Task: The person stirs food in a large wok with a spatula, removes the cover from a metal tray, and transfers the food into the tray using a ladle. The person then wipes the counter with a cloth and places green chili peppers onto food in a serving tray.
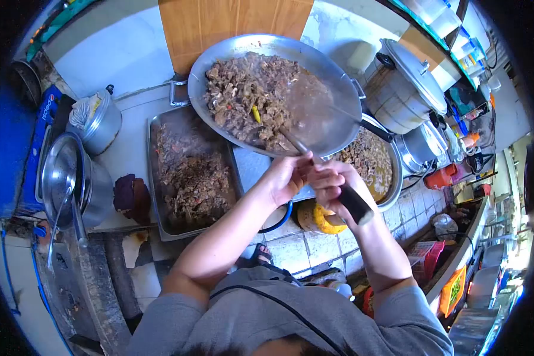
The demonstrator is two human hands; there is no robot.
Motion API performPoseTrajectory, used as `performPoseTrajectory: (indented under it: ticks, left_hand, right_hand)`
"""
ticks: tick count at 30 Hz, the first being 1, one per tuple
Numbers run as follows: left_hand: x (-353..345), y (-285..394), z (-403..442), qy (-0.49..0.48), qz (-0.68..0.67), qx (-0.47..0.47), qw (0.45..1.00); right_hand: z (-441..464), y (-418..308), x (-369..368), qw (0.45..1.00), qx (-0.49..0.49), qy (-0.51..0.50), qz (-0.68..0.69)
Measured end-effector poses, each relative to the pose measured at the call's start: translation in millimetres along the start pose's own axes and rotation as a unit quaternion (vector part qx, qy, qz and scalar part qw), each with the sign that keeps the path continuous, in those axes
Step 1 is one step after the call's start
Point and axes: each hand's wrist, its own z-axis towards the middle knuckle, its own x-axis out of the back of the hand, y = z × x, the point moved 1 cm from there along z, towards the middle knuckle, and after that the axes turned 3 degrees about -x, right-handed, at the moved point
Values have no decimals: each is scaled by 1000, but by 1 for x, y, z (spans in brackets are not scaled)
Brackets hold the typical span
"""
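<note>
A wide metal wok (261,43) holds steaming chopped meat (243,89) in brownish liquid, with a yellow-green chili (256,114) on top. Both of my hands are on a long-handled cooking utensil (296,142); its metal shaft runs into the meat, which hides its head. My right hand (332,185) wraps round the shaft near the dark handle end. Just ahead of it on the shaft, my left hand (286,178) is closed with its fingertips. A second utensil with a black handle (377,130) leans over the wok's right rim.
Left of the wok sits a rectangular tray (153,160) of cooked meat; a round pan (396,178) of meat in broth lies at right. Lidded pots (403,89) stand behind it. A strainer-topped pot (98,184) is at far left. A yellow container (317,218) sits below.
</note>
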Motion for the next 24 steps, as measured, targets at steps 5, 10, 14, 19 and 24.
performPoseTrajectory:
  ticks: [5,10,14,19,24]
  left_hand:
    - [0,-26,15,75,8,-65,995]
    - [-24,-20,22,48,9,-67,997]
    - [-41,-13,22,44,28,-92,994]
    - [-48,-8,16,29,19,-106,994]
    - [-55,-2,3,34,-5,-112,993]
  right_hand:
    - [-28,-10,10,997,0,-67,33]
    - [-47,-17,-4,996,-14,-80,30]
    - [-52,-21,-20,995,-18,-79,61]
    - [-53,-17,-35,996,-20,-70,53]
    - [-54,-4,-51,998,-6,-51,26]
